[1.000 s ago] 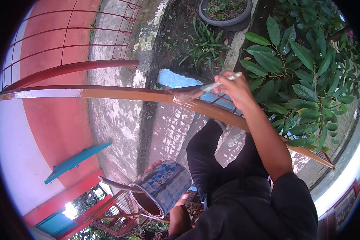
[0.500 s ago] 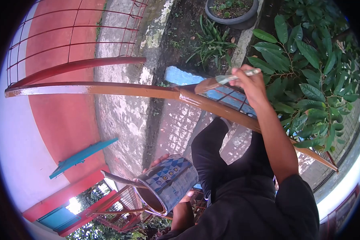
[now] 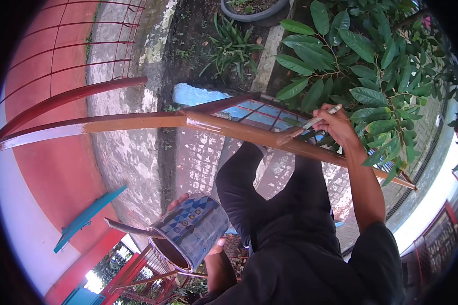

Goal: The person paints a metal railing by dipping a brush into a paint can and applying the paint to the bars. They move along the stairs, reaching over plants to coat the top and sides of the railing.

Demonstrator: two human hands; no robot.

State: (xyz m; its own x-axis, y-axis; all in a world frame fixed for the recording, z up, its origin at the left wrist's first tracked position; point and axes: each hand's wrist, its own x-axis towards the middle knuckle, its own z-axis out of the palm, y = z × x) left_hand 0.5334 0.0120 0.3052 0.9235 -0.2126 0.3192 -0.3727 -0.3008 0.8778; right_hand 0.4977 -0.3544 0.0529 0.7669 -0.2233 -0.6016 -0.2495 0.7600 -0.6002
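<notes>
Holding a paint can (image 3: 191, 231) low and close to the body, the left hand (image 3: 180, 206) wraps round its far side, fingers showing over the top edge, thumb near the base. Can is tilted, mouth toward the camera, brown paint inside; a bent lid or stirrer sticks out from the rim to the left. Dark trousers and sleeve fill the lower frame.

Above that, the right hand (image 3: 337, 126) is closed on a brush (image 3: 310, 124), handle end poking out past the knuckles, bristles laid against the rail (image 3: 229, 128). Bristles touch the rail's upper face, on its right-hand stretch.

Change over the last second: brush has travelled right along the rail. A second ago it sat near the bend where the rail meets the darker bar; half a second ago it was lifted just off that spot; now it is down again further toward the leafy end. Judged from this, one stroke is finished and the next stretch is being covered. The can has barely moved relative to the body.

Rail reads glossy brown from the bend rightward; the far left end looks pale, still unpainted.

Beyond: a second red bar (image 3: 71, 96) behind the rail, blue panel below, cracked concrete path, red wall with a wire grid, shrub (image 3: 371, 66) crowding the right hand, a planter (image 3: 252, 7) at top.
</notes>
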